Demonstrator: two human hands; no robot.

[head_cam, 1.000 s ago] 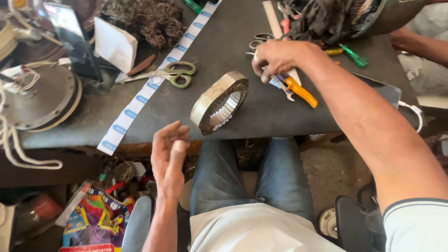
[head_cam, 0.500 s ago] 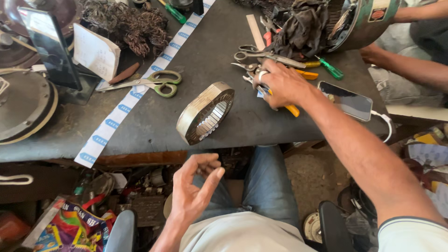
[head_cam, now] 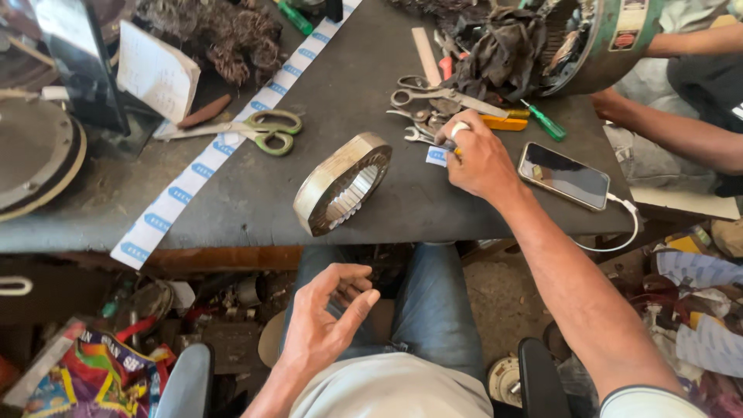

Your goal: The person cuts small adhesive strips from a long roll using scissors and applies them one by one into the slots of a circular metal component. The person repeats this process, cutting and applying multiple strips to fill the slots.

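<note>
Right hand (head_cam: 481,159) on the bench (head_cam: 387,201), grip pinching what seems one small white-blue label (head_cam: 436,155), one metal ring (head_cam: 343,183) at its nine o'clock, left hand (head_cam: 329,321) spread, empty, over lap.

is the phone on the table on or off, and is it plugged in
The screen looks off: the phone lies face up by the right hand, its glass dark with only reflections. It is plugged in; a white cable runs from its end.
</note>
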